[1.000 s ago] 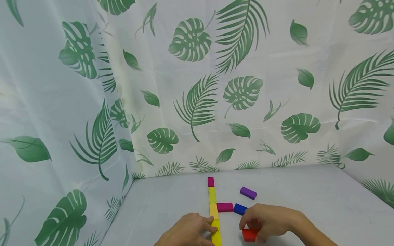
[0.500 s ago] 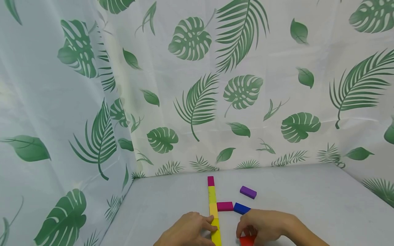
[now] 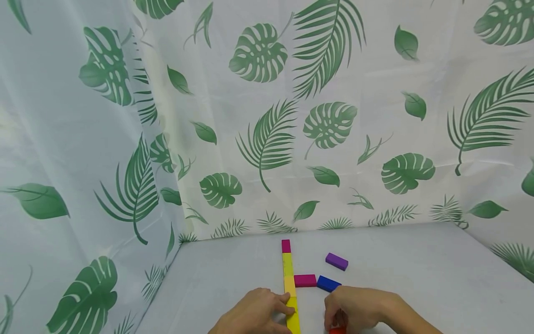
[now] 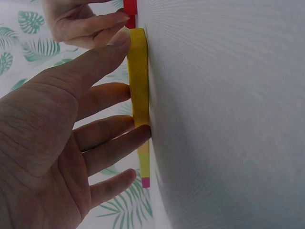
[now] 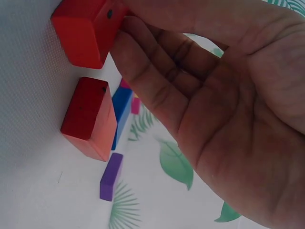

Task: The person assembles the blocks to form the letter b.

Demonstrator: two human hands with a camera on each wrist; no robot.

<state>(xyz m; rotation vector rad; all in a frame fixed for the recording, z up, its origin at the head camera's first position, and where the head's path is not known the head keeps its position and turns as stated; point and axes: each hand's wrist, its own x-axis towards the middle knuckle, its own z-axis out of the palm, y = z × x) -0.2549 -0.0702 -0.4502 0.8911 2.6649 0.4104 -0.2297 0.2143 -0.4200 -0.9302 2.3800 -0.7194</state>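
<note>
My left hand [image 3: 255,311] rests its fingertips against the side and top of a yellow block [image 3: 293,322] at the near end of a straight row. In the left wrist view its fingers are nearly straight, and the thumb touches the end of that yellow block [image 4: 138,67]. My right hand [image 3: 360,305] pinches a red block [image 5: 81,36] between thumb and fingers, low over the table; the head view shows only its edge. A second red block [image 5: 90,119], lighter on one side, lies beside it in the right wrist view; my right hand hides it in the head view.
Farther along the row are a lighter yellow block [image 3: 288,265] and a magenta end [image 3: 285,246]. Another magenta block [image 3: 305,280] juts right from the row, followed by a blue block [image 3: 328,283]. A purple block [image 3: 336,261] lies apart behind. A leaf-patterned curtain [image 3: 359,93] backs the table.
The right hand has drawn the red block toward me, so less of it shows at the lower edge. More of the blue block is visible. The left hand stays in place.
</note>
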